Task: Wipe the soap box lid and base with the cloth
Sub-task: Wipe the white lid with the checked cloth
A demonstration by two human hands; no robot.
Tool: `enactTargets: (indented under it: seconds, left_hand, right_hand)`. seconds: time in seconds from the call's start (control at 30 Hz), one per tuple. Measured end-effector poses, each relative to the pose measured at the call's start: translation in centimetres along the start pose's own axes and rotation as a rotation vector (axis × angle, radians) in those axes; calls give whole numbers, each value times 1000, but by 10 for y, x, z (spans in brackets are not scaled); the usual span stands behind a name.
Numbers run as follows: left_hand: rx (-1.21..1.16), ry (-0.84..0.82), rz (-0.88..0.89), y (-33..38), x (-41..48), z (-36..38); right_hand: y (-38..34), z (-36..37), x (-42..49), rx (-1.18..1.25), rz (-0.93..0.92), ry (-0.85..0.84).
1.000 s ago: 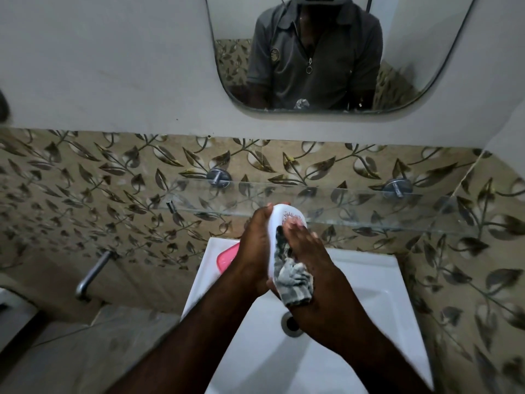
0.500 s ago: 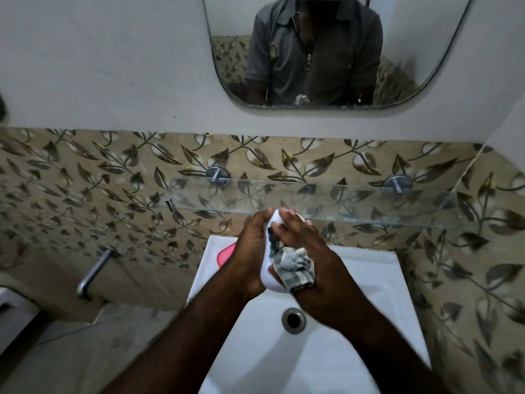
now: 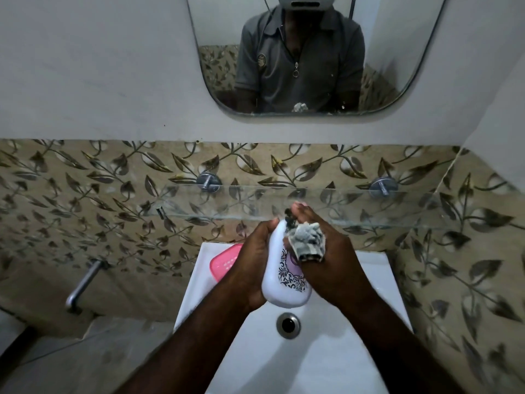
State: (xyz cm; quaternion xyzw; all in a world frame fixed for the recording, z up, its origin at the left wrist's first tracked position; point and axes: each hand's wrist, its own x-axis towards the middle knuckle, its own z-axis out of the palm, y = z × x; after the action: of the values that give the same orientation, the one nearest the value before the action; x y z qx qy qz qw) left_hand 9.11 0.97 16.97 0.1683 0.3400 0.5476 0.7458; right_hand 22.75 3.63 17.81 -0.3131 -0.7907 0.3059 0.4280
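Observation:
My left hand (image 3: 251, 263) grips the white soap box lid (image 3: 279, 291) from its left side and holds it over the basin, patterned face toward me. My right hand (image 3: 335, 268) presses a bunched grey cloth (image 3: 308, 241) against the lid's upper right part. Dark floral print with a lilac patch shows on the lid's face. The pink soap box base (image 3: 224, 261) lies on the sink's back left corner, partly hidden behind my left hand.
A white square sink (image 3: 377, 282) with its drain (image 3: 288, 325) lies under my hands. A glass shelf (image 3: 369, 206) juts from the leaf-patterned tiles just above them. A metal tap (image 3: 82, 285) sticks out at the left. The mirror (image 3: 312, 55) hangs above.
The lid has turned so its printed face now shows and has come lower toward the drain. My right hand with the cloth has moved up to the lid's top end.

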Motion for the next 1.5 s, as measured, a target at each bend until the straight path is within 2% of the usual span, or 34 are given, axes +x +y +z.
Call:
enactTargets:
  seconds: [0.03,0.1,0.23,0.3,0.43,0.53,0.6,0.7,0.87,0.97,1.07,1.13,1.2,1.23,1.3,1.37,1.43,1.5]
  left_hand:
    - [-13,-3,12,-1,0,1]
    - [-49,9,53,6,1,-3]
    - [-63,88,-16,15,-2,-13]
    - [-56,88,16,8,-4,-13]
    - [-55,25,34,-2,-8,1]
    - [-124,-15,78,3,-8,0]
    - [-138,34,88,11,-5,-6]
    - [-58,131,25,18,0,-14]
    - [-69,131,-12,12,-4,-15]
    - [-200,174,18,7,-3,-3]
    - [-229,162,135,-2,-3,7]
    - [-46,83,143,1,-11,15]
    - [197,75,173,4,-17,20]
    - [359,128,248,2,-16,21]
    - [698,301,518,-6,-11,19]
    - [992,379,809,-14,-7,18]
    - [1333,297,992,-16,-1,11]
    - [1562,160,1024,-14,3,6]
  right_hand:
    - [-3,0,-1,-13,-2,9]
    - [-8,9,-12,-124,-120,-54]
    - [-17,24,-32,-196,-250,-224]
    - [-14,21,-20,-148,-207,-192]
    - [-10,14,5,-39,14,-6]
    - [-12,21,-4,-84,-76,21]
    - [-12,27,-20,-68,-140,3]
    - [-7,38,-45,-44,-180,-42]
    - [-5,33,-46,-149,-294,-128]
    - [-7,25,-23,-107,-225,-141]
    - [-2,19,-2,-30,-102,-37]
    - [2,17,1,135,33,39]
    - [3,22,-4,379,212,144]
    - [3,26,-9,519,320,211]
    - [1,33,-16,867,561,313]
    - [-5,39,-27,1139,737,305]
    - [-9,44,-39,1306,810,259]
    - [-9,45,-48,1415,839,262]
